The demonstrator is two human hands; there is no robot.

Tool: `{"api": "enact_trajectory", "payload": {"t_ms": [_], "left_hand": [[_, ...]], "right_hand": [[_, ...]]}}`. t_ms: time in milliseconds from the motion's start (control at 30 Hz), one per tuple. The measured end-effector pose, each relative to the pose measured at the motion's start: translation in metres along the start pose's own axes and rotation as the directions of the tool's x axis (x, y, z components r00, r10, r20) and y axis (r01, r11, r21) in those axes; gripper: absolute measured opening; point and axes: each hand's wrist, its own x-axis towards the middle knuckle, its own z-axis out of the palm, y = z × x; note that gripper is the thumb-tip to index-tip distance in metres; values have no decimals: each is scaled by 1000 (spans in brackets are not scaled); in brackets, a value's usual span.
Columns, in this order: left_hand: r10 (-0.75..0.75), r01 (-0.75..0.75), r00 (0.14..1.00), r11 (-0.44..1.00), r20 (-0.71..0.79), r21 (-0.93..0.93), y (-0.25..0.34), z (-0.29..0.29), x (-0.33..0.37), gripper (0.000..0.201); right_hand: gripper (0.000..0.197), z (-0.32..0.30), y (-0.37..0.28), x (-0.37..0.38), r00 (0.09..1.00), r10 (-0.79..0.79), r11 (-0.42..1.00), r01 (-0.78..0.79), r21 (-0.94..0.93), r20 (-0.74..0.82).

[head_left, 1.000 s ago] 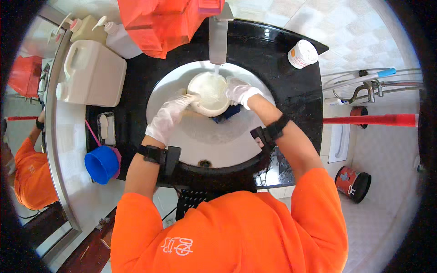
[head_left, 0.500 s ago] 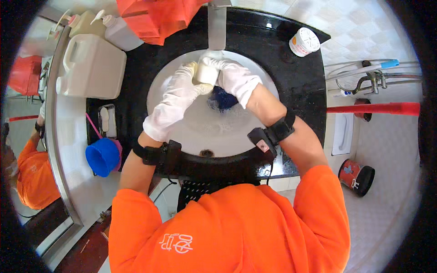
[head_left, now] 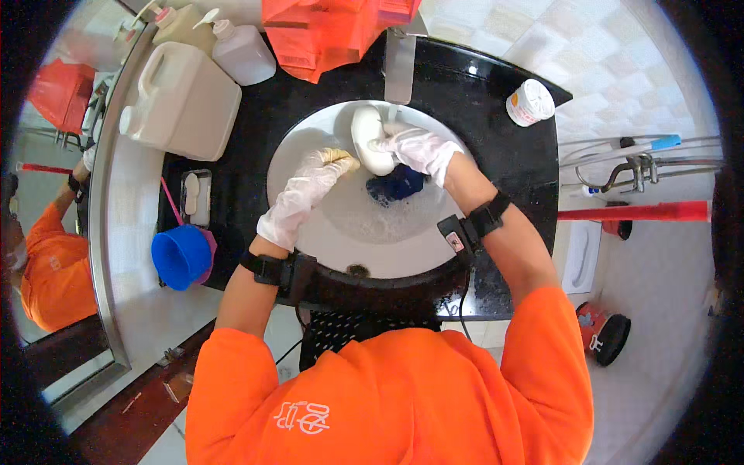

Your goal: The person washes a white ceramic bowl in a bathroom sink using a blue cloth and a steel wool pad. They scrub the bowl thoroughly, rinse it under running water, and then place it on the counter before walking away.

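Both my hands wear thin whitish gloves over the white sink basin [head_left: 325,248]. My right hand [head_left: 411,147] grips a smooth white rounded object [head_left: 367,132], tilted up on its side below the faucet [head_left: 399,70]; its exact kind is unclear. Just left of it, my left hand [head_left: 329,163] has its fingers curled together, the tips close to the object's lower edge. Whether anything is pinched in them is hidden. Under my right hand, a dark blue cloth [head_left: 397,186] lies in foamy water.
On the black counter [head_left: 504,194] stand a white jug [head_left: 194,108], a pump bottle [head_left: 244,58], a soap dish [head_left: 203,205] and a white tub [head_left: 531,102]. A blue scoop [head_left: 180,257] is at the left edge. A red pole [head_left: 635,211] juts in from the right.
My left hand has come off the white object and moved down and left. The right hand still holds it, now turned to show a longer rounded side. The whole view has shifted slightly.
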Motion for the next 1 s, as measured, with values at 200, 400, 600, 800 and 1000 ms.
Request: {"api": "enact_trajectory", "payload": {"t_ms": [200, 400, 600, 800, 1000], "left_hand": [[-106, 105, 991, 994, -78, -12, 3, 9, -5, 42], [-60, 370, 922, 427, 382, -825, -18, 49, 32, 68], [-85, 185, 983, 514, 164, -837, -1, 54, 34, 60], [-32, -33, 990, 895, -137, -444, 11, 33, 36, 73], [33, -86, 994, 820, -104, -566, 10, 14, 19, 77]], "right_hand": [[34, 1, 24, -10, 986, 16, 610, 122, 783, -166], [34, -8, 43, -11, 966, -162, 415, 253, 874, -202], [34, -27, 14, -23, 995, -8, 297, 98, 950, -101], [42, -32, 60, 8, 955, -153, 845, 260, 468, -253], [52, 0, 11, 6, 964, -80, 979, 124, 164, -253]]}}
